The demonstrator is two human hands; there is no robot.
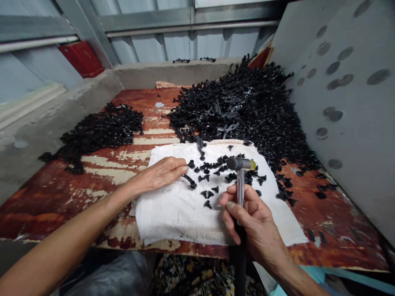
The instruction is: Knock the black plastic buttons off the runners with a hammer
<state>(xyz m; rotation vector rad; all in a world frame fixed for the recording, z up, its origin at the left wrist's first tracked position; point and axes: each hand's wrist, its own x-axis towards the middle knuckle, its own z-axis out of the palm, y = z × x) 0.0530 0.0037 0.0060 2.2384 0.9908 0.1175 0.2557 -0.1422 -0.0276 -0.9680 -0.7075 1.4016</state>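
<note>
My right hand point(251, 211) is wrapped round a small mallet point(240, 187), held upright with its head on top. The mallet's head has a dark face on one side and a yellow one on the other. Over the white cloth point(179, 213), the fingertips of my left hand point(166, 172) close on a black plastic link point(190, 181) with knobbed ends. Part of that link is hidden by the fingers. Several small black flared pegs point(207, 194) lie scattered between my hands, and another black link point(200, 147) rests at the cloth's far edge.
A large heap of black links point(228, 102) covers the back right of the worn red tabletop point(145, 96). A smaller pile point(105, 127) lies at the left. A grey spotted panel point(333, 82) walls off the right side, and a concrete ledge point(145, 76) runs behind.
</note>
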